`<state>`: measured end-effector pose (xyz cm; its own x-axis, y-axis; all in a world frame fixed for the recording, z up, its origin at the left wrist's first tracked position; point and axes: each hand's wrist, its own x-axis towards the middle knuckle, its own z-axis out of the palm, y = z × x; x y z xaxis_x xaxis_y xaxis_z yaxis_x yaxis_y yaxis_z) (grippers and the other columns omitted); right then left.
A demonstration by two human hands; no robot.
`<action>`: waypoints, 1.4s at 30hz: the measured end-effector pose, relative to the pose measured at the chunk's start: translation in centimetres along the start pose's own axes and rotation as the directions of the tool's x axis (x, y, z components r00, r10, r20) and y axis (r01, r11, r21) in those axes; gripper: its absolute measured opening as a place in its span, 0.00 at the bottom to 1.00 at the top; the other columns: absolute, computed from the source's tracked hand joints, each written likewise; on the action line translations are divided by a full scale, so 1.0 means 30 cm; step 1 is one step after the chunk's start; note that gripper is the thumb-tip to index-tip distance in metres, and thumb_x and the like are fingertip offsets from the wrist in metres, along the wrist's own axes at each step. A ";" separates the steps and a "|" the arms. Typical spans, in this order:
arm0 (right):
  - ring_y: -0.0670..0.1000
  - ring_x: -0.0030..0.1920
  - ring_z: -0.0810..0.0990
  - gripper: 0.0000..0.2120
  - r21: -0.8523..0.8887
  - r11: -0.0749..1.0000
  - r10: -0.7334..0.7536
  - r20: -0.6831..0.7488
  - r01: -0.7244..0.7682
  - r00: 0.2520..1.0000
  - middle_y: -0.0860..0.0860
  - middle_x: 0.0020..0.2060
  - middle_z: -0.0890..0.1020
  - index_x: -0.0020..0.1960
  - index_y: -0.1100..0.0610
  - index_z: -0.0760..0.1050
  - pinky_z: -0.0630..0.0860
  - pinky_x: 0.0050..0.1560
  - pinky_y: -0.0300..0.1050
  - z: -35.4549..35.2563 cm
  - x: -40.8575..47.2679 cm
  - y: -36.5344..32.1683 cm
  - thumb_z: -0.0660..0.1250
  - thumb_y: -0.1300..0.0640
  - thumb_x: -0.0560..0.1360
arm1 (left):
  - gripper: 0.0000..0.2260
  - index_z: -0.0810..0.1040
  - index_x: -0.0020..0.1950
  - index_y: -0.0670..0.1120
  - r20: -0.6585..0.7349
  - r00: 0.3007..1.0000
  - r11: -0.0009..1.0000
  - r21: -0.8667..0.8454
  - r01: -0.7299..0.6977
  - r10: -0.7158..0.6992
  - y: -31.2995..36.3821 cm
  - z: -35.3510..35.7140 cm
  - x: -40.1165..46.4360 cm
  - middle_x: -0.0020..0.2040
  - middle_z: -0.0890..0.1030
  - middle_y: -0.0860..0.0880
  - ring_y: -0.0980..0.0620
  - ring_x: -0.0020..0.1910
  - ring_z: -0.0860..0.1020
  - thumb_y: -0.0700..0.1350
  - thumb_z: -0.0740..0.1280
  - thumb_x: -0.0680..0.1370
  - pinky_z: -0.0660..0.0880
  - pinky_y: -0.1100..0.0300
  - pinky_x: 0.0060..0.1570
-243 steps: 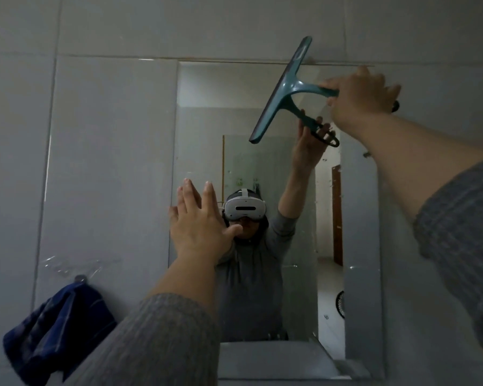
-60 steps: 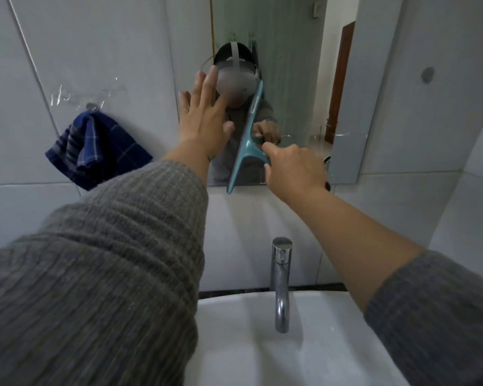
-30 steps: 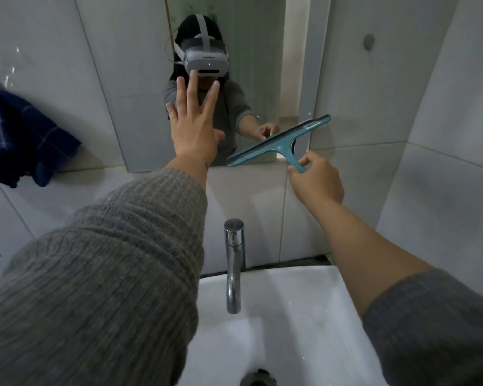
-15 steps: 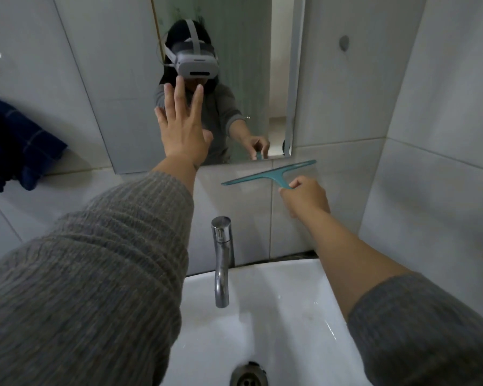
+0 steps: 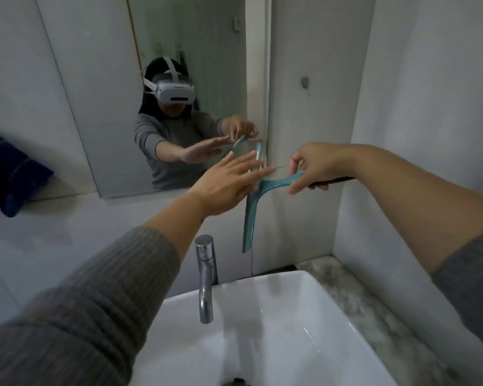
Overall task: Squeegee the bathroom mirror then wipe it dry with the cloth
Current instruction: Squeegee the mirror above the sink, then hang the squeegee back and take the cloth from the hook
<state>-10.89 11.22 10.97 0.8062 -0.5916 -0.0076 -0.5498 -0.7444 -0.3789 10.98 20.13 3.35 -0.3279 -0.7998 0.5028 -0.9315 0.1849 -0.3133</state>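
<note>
The teal squeegee (image 5: pixel 251 215) hangs with its blade nearly vertical, off the glass, over the wall tiles below the mirror's lower right corner. My right hand (image 5: pixel 314 168) pinches its handle. My left hand (image 5: pixel 229 182) is flat with fingers spread, its fingertips touching the blade's upper part. The mirror (image 5: pixel 101 107) fills the upper left and reflects both hands. The dark blue checked cloth (image 5: pixel 6 174) hangs on the wall at the far left edge, partly cut off.
A white basin (image 5: pixel 290 330) sits below, with a chrome tap (image 5: pixel 205 277) rising at its back. A tiled side wall (image 5: pixel 430 107) closes in on the right. A speckled counter strip (image 5: pixel 346 291) runs beside the basin.
My right hand has swung the squeegee from level to hanging blade-down. My left hand has come off the mirror and moved right onto the blade.
</note>
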 end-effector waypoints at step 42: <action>0.55 0.47 0.83 0.21 0.482 0.857 0.309 -0.763 0.182 0.568 0.56 0.49 0.83 0.62 0.53 0.73 0.80 0.48 0.48 -0.164 0.502 0.209 0.74 0.60 0.71 | 0.30 0.49 0.78 0.51 -0.076 0.853 0.854 -0.118 0.507 -0.516 0.193 0.360 0.479 0.61 0.69 0.47 0.47 0.59 0.68 0.48 0.59 0.79 0.63 0.55 0.64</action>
<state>-3.27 -3.88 13.01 0.1210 -0.8021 0.5849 -0.2188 -0.5962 -0.7724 2.58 3.54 0.06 0.1893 -0.7342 0.6520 -0.9803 -0.1799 0.0820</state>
